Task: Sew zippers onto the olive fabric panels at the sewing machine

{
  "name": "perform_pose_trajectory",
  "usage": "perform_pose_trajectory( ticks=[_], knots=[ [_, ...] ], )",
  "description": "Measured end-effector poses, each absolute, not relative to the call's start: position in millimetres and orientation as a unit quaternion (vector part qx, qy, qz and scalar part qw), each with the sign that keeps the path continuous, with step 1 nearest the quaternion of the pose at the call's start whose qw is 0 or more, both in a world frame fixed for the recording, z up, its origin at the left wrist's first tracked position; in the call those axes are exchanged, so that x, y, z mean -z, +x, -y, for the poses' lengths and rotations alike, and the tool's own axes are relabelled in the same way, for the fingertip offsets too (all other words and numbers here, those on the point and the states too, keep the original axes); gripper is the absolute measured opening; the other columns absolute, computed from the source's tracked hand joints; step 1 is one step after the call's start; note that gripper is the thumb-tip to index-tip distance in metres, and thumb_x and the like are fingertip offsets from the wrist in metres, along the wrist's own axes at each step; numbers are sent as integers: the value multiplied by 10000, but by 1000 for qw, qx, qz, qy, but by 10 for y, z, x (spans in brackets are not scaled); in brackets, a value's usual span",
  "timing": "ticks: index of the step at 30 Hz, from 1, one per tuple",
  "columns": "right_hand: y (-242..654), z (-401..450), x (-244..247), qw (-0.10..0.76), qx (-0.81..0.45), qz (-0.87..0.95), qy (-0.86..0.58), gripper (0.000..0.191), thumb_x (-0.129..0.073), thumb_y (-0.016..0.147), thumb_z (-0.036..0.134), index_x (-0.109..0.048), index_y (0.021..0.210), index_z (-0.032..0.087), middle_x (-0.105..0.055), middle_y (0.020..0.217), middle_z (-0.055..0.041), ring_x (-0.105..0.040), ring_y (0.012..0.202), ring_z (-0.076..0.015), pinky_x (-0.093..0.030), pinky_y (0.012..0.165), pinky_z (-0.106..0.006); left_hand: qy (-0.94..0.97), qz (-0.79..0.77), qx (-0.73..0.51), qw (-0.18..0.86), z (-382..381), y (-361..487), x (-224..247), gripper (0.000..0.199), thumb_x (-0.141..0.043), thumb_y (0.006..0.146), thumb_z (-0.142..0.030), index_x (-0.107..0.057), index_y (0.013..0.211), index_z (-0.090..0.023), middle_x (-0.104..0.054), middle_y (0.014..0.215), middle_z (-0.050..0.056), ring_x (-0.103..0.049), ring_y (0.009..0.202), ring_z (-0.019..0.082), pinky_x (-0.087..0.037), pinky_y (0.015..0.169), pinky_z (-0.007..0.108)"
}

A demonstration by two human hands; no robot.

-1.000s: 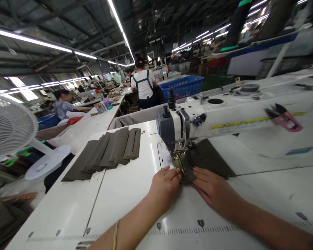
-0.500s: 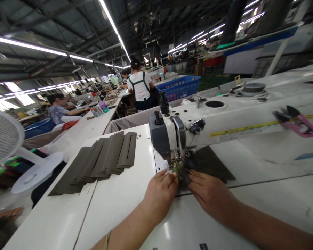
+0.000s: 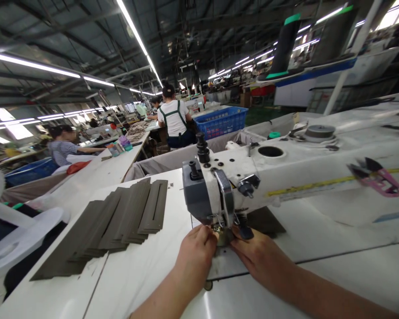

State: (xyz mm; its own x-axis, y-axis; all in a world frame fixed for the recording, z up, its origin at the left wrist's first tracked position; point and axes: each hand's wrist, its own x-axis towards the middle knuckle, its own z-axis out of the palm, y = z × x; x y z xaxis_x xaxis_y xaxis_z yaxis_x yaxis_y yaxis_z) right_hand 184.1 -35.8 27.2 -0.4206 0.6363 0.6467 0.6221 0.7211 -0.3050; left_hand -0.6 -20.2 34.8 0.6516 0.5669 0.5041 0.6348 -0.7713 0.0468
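Observation:
My left hand (image 3: 197, 252) is closed in a pinch at the left side of the presser foot, on the near edge of a dark olive fabric piece. From the right, my right hand (image 3: 261, 252) grips the same piece, its fingertips partly covered by a black machine part. That fabric piece (image 3: 266, 220) lies under the head of a white sewing machine (image 3: 232, 177) and shows mostly behind my right hand. A fanned stack of olive fabric pieces (image 3: 119, 221), the top one slotted, lies on the white table to the left.
Pink-handled snips (image 3: 384, 181) rest on the machine arm beside a yellow tape measure (image 3: 309, 185). A white fan (image 3: 23, 226) stands at the far left. Beyond the table are a blue basket (image 3: 221, 122) and a person in a white shirt (image 3: 174, 117).
Both hands have moved forward, closer to the needle area. More of the fabric piece is hidden beneath the machine head and my hands. The view has shifted slightly.

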Motion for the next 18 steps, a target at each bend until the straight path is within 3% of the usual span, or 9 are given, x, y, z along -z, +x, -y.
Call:
perform_pose_trajectory(
  ticks=[5, 18],
  knots=[
    [1883, 396, -243, 390, 1, 854, -346, 314, -363, 837, 40, -640, 788, 178, -678, 831, -61, -634, 857, -168, -512, 819, -288, -912, 311, 252, 92, 264, -26, -291, 186, -398, 908, -111, -583, 912, -123, -622, 874, 106, -614, 863, 193, -493, 903, 382],
    [1895, 281, -211, 353, 59, 863, -358, 328, -324, 888, 118, -647, 865, 171, -682, 884, -106, -655, 831, -185, -544, 735, -286, -910, 330, 233, 99, 109, -29, -247, 169, -466, 878, -105, -589, 766, -133, -632, 778, 53, -596, 774, 162, -505, 850, 318]
  ],
)
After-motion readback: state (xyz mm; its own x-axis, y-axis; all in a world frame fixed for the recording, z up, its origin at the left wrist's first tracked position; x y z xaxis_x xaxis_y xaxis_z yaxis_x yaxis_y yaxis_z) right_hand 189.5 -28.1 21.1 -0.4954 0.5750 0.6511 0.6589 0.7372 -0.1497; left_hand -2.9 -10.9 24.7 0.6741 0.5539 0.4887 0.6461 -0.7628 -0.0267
